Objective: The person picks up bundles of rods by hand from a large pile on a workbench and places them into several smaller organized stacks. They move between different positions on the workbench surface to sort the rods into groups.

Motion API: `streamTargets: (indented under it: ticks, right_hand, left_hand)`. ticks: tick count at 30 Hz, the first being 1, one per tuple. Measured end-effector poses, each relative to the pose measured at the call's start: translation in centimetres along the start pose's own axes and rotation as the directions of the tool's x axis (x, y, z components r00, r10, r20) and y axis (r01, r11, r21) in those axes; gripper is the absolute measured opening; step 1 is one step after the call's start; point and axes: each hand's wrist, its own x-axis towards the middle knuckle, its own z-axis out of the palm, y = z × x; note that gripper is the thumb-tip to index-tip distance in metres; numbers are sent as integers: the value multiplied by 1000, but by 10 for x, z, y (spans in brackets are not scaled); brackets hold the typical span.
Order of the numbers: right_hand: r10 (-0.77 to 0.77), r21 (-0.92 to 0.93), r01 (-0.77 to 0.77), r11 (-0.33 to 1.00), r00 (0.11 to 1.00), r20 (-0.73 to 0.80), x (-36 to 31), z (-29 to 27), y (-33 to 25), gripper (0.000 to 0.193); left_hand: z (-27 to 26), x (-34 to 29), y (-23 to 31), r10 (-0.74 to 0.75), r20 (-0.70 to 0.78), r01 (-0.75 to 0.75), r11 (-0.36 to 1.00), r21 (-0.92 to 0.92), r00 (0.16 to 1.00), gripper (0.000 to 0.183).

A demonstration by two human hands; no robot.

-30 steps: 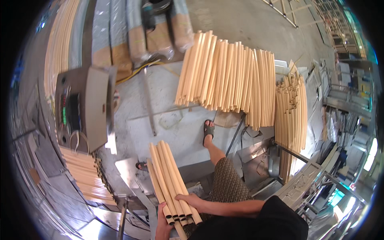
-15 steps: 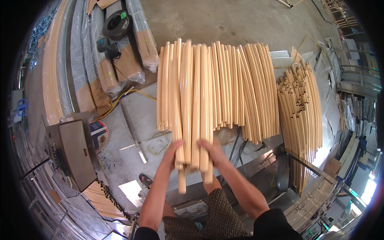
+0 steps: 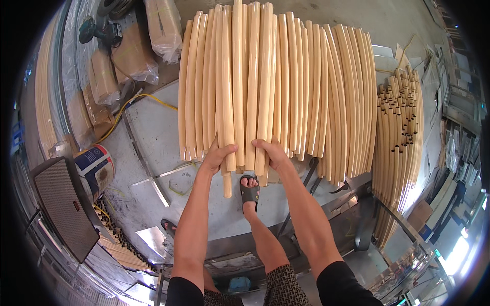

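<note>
My left hand [image 3: 219, 157] is wrapped round the near end of a bundle of glossy, light wood-coloured tubes [image 3: 250, 109]. On the bundle's other side, my right hand [image 3: 272, 154] grips it, thumb on top. Both hands hold near the ends closest to me. The ends are uneven, and one tube juts out toward me beside my left hand. This bundle lies along a wide row of similar tubes [image 3: 306, 92], side by side. Most fingers are hidden under and beside the bundle.
More tubes with dark open ends [image 3: 398, 153] stand stacked at the right. On the left are a ribbed-front box [image 3: 64, 204], a bucket [image 3: 95, 171], a cordless power tool [image 3: 99, 33] and wrapped long packages [image 3: 162, 30]. A yellow cable [image 3: 120, 115] and a metal strip [image 3: 148, 166] lie nearby.
My hands have moved forward with the bundle, away from my body, and it now rests among the row. My arms are straighter, and a sandalled foot now shows below the tubes.
</note>
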Motion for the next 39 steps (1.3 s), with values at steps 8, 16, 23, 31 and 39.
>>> streamTargets:
  ticks: [8, 16, 23, 31, 39]
  right_hand:
    - [-157, -611, -6, 792, 965, -212, 3, -34, 4, 67]
    - [-506, -940, -7, 341, 842, -189, 30, -18, 32, 81]
    - [-674, -988, 66, 142, 737, -48, 30, 23, 28, 69]
    - [-485, -994, 84, 73, 873, 38, 33, 90, 36, 43]
    - [151, -956, -36, 292, 988, 9, 29, 119, 98, 47]
  left_hand:
    - [13, 2, 15, 206, -159, 3, 603, 798, 966, 85]
    - [-15, 16, -30, 405, -397, 107, 577, 810, 823, 85]
    - [-32, 19, -30, 559, -314, -53, 544, 838, 767, 66]
    - [-31, 21, -28, 546, -423, -14, 624, 781, 723, 61]
    - [-106, -4, -27, 527, -444, -14, 655, 756, 725, 62]
